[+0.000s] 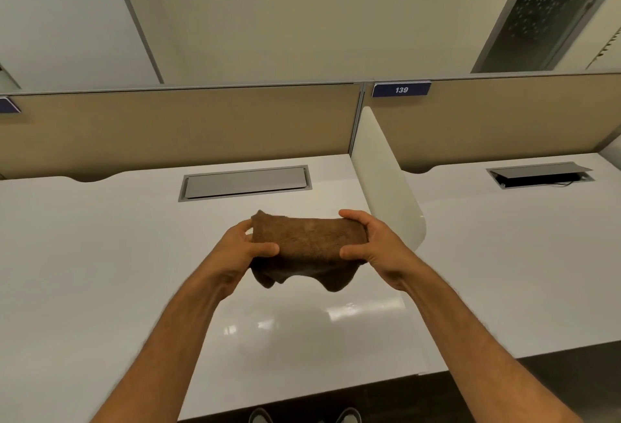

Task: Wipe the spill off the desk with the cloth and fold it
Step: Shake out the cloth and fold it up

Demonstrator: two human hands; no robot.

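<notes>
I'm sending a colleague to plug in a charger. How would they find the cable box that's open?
Find the blue partition sign reading 139. On the white desk just below it, right of the white divider, sits a recessed cable box. Its grey lid is tilted up over a dark cavity, whereas the neighbouring desk's box is shut flat.

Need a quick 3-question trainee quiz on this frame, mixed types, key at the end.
1. True or false: the cloth lies flat on the desk.
2. Which hands grip the cloth? A) left only B) right only C) both
3. Fill in: the blue sign on the partition reads ___.

Key: 1. False; the left hand and right hand hold it up above the desk, its lower edge hanging. 2. C. 3. 139.
</notes>
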